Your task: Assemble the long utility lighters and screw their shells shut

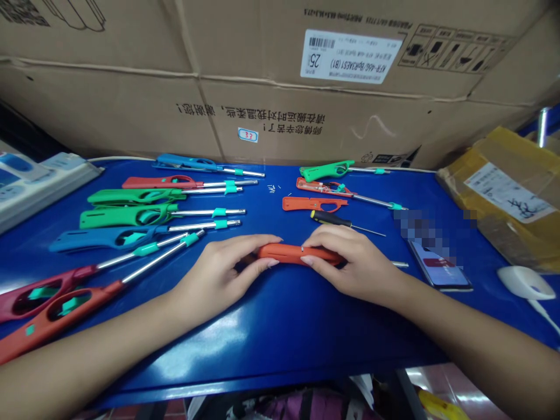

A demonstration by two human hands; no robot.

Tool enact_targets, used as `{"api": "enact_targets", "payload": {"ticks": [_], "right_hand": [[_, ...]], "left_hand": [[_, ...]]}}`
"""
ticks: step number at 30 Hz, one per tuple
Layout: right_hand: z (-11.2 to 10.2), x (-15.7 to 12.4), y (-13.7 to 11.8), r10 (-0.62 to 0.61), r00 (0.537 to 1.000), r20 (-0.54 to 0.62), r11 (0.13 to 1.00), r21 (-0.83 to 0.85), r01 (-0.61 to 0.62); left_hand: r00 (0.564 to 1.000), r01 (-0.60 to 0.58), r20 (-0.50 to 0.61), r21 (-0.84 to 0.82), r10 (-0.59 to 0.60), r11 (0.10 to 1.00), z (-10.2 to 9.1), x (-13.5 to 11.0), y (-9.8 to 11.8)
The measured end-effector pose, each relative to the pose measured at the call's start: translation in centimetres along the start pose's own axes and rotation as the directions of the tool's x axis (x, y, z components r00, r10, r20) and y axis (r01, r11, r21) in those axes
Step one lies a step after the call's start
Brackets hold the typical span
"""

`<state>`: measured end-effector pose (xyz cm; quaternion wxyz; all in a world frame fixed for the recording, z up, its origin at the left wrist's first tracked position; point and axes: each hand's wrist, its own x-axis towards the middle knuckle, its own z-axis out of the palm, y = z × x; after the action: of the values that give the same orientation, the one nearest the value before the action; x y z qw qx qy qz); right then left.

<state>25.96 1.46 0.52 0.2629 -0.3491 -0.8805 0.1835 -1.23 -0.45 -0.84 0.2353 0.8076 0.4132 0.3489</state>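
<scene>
Both my hands grip one orange lighter body (284, 253) that lies on the blue table (280, 326). My left hand (223, 274) curls round its left end, thumb and fingers closed on it. My right hand (354, 262) presses down over its right end; a thin metal tip pokes out beyond that hand. Just behind lie a black-handled screwdriver (336, 221) and an orange half shell (312, 203). An opened orange lighter (332, 188) with its parts showing and a green lighter (328, 170) lie further back.
Several long-nosed lighters in green, blue, red and orange (131, 216) lie in a row on the left. A phone (440, 265) lies at the right, with a white object (525, 283) and a yellow parcel (503, 192) beyond. Big cardboard boxes (262, 76) wall the back.
</scene>
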Motion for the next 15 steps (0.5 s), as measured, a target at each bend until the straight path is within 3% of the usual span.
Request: {"api": "enact_targets", "payload": {"ticks": [5,15], "right_hand": [[0.05,-0.25,-0.11,-0.016,0.996,0.083,0.994,-0.103,0.024],[0.08,-0.75,-0.09,-0.039,0.996,0.074,0.97,-0.238,0.056]], "left_hand": [[0.999,-0.039,0.013,0.068,0.038,0.997,0.01,-0.3,0.23],[0.982,-0.169,0.104,0.12,0.157,0.978,0.28,0.09,0.12]]}}
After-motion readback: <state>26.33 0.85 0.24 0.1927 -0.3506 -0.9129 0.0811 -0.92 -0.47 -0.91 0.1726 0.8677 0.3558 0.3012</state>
